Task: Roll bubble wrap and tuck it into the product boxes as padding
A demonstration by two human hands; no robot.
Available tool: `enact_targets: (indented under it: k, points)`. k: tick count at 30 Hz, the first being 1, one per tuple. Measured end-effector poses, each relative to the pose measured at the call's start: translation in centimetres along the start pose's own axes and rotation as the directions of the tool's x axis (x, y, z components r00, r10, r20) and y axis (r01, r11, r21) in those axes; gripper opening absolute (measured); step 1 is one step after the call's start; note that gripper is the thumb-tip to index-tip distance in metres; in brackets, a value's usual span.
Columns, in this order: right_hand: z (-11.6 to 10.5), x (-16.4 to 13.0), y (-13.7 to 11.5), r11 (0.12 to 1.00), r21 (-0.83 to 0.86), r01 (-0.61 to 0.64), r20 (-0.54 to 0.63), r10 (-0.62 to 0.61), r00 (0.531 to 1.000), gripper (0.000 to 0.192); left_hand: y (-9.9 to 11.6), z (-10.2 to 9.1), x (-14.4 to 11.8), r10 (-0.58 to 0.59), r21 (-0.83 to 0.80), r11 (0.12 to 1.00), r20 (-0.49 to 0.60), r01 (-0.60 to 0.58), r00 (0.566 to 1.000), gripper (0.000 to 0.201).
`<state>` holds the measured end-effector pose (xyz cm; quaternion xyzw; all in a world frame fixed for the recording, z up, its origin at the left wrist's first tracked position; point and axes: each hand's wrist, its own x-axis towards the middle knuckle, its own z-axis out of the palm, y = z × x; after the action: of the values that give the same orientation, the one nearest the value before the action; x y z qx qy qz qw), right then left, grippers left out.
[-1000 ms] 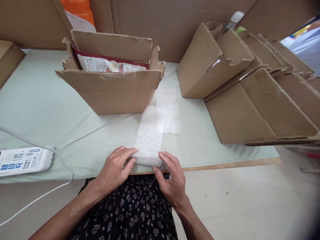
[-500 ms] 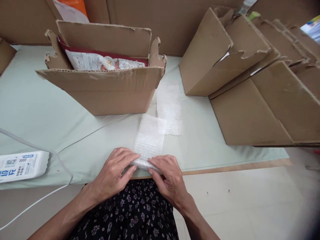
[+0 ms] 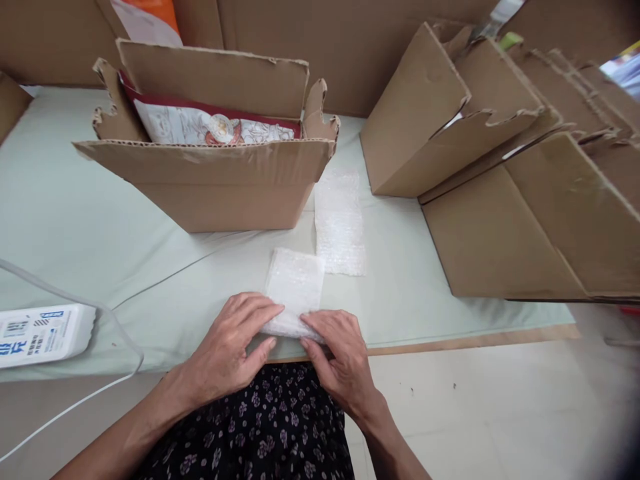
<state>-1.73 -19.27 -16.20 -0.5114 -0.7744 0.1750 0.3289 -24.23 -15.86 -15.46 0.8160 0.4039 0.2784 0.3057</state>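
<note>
A strip of bubble wrap (image 3: pixel 296 277) lies near the table's front edge, its near end rolled up and its far part flat. My left hand (image 3: pixel 239 340) holds the left end of the roll, with the fingers on top and the thumb at the near side. On the right end, my right hand (image 3: pixel 337 350) grips the roll between fingers and thumb. Whether anything is wrapped inside cannot be seen. A second piece of bubble wrap (image 3: pixel 340 227) lies flat just beyond, touching or slightly overlapped by the first.
An open cardboard box (image 3: pixel 215 193) with a red and white package (image 3: pixel 220 127) inside stands behind my hands. More open cardboard boxes (image 3: pixel 505 233) stand at the right. At left are a white packaged item (image 3: pixel 45 333) and a grey cable (image 3: pixel 120 327).
The rolled end has become flatter and wider, and the flat part of the strip has been drawn nearer to me and shortened. My left thumb has moved slightly off the roll.
</note>
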Motion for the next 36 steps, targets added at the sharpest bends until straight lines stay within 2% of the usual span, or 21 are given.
enact_targets:
  k: [3,6,8,10,13,15,17,20,23,26,29,30,33,34,36]
  points:
    - [-0.4,-0.1,-0.3,0.999,0.036,-0.025,-0.004,0.025,1.0,0.032,0.0,-0.3,-0.4,-0.084,-0.046,0.995,-0.002,0.083,0.996,0.039]
    - [-0.2,-0.5,-0.3,0.993,-0.115,-0.018,-0.088,0.008,0.996,0.042,-0.5,0.2,0.5,-0.131,0.032,0.991,-0.075,0.133,0.989,0.032]
    - [0.1,-0.6,0.0,0.978,-0.209,0.019,-0.07,-0.034,0.997,0.044,-0.8,0.6,1.4,-0.136,0.102,0.983,-0.14,0.151,0.981,0.028]
    - [0.5,-0.2,0.4,0.968,-0.245,0.056,-0.016,-0.061,0.998,0.041,-0.8,0.9,2.1,-0.17,0.104,0.976,-0.193,0.193,0.966,0.028]
    - [0.9,0.9,0.7,0.983,-0.182,0.039,-0.041,-0.047,0.998,0.036,-0.4,0.9,1.9,-0.347,-0.086,0.938,-0.219,0.336,0.912,0.038]
    - [0.9,1.6,0.6,0.997,-0.077,-0.006,-0.11,-0.002,0.994,0.032,0.1,0.5,1.3,-0.491,-0.301,0.852,-0.173,0.428,0.854,0.05]
    - [0.9,2.1,0.2,0.998,0.037,-0.055,-0.131,0.06,0.99,0.029,0.5,0.2,0.6,-0.571,-0.513,0.725,-0.074,0.46,0.818,0.062]
    - [1.0,2.1,-0.7,0.976,0.178,-0.125,-0.055,0.136,0.989,0.025,0.9,0.1,0.1,-0.582,-0.695,0.569,0.037,0.44,0.812,0.076]
    - [0.9,1.8,-1.0,0.954,0.251,-0.162,-0.002,0.168,0.986,0.021,1.0,0.5,0.5,-0.588,-0.761,0.488,0.076,0.428,0.805,0.08]
    - [0.2,1.6,-0.5,0.957,0.227,-0.182,-0.009,0.189,0.982,0.023,1.0,0.8,0.9,-0.57,-0.805,0.432,0.105,0.406,0.815,0.079]
    - [-0.8,2.2,0.2,0.95,0.234,-0.205,0.085,0.19,0.978,0.053,1.0,0.9,1.0,-0.518,-0.777,0.486,0.112,0.4,0.848,0.074]
    - [-1.2,2.6,0.3,0.948,0.246,-0.201,0.15,0.167,0.974,0.055,0.9,1.0,1.0,-0.501,-0.754,0.523,0.106,0.398,0.859,0.071]
    - [-2.5,4.5,0.4,0.956,0.261,-0.132,0.293,0.052,0.955,0.025,0.2,0.9,0.7,-0.449,-0.706,0.618,0.045,0.346,0.893,0.067]
    - [-3.2,5.2,0.4,0.961,0.259,-0.095,0.29,0.017,0.957,0.017,-0.2,0.9,0.6,-0.43,-0.705,0.639,0.006,0.309,0.903,0.068]
    - [-5.1,6.9,0.2,0.969,0.245,-0.018,0.194,-0.031,0.98,0.015,-1.0,0.5,0.6,-0.394,-0.71,0.669,-0.089,0.22,0.915,0.07]
